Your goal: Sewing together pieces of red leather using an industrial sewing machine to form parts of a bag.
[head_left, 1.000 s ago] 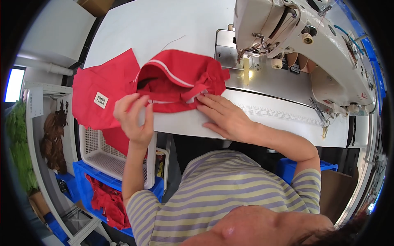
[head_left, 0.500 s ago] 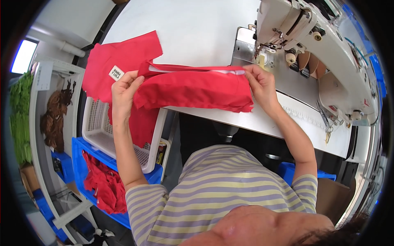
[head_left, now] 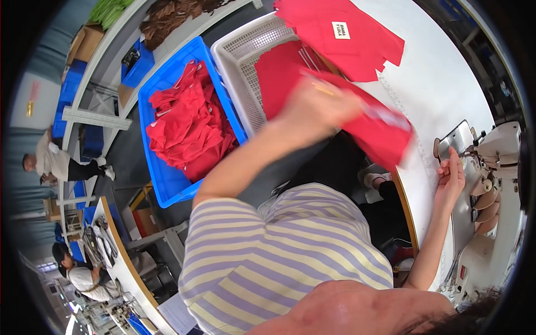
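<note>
Blurrily, left hand [head_left: 321, 106] gripping red garment [head_left: 374, 125], right hand [head_left: 451, 177] on white table [head_left: 441, 84].

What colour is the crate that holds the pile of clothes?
Blue crate, seen in the head view.

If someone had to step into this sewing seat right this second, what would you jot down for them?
Left hand: gripping a red fabric garment piece, blurred in motion, carried above the white slatted plastic basket that already holds red cloth.
Right hand: open and empty, resting on the white sewing table beside the white industrial sewing machine.
Nearby: a flat red fabric panel with a small white label lies on the table; a blue plastic crate on the floor is piled with red garments.
Done: the piece is off the machine.
Left: it is not yet set down; the labelled panel lies untouched.
</note>
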A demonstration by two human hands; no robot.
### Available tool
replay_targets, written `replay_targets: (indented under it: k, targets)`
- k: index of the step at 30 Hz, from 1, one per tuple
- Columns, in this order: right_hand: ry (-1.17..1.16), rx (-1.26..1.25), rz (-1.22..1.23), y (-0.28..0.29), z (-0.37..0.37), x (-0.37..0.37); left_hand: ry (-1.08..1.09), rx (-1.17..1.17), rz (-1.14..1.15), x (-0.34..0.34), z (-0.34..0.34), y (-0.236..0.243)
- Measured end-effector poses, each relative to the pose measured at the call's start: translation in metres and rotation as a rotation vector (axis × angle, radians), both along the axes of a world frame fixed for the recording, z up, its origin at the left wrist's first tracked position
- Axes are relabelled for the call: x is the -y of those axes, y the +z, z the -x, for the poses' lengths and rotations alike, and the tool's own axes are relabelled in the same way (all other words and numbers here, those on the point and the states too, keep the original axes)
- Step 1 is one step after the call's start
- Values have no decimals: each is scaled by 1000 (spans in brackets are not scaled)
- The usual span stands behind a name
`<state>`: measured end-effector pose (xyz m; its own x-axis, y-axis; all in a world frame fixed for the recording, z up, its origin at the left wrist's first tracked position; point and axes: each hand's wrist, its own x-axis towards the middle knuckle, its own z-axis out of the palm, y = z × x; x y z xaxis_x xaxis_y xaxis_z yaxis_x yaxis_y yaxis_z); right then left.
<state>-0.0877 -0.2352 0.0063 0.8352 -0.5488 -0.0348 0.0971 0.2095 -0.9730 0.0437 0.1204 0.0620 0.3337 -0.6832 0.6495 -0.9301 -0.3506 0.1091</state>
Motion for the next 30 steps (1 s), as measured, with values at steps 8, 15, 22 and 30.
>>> replay_targets:
  k: [8, 15, 22, 30]
  targets:
    - [-9, -40, 173, 1, -6, -12, 1158, -131, -468, -391, 61, -102]
    - [-51, -54, 245, 2, 2, -11, 895, -719, -622, -214, -18, -3]
    - [-17, -119, 326, 8, -8, -28, 80, -309, -557, -28, -144, -187]
    - [271, -115, 933, 18, -122, -97, 19, -367, -828, 10, -180, -227]
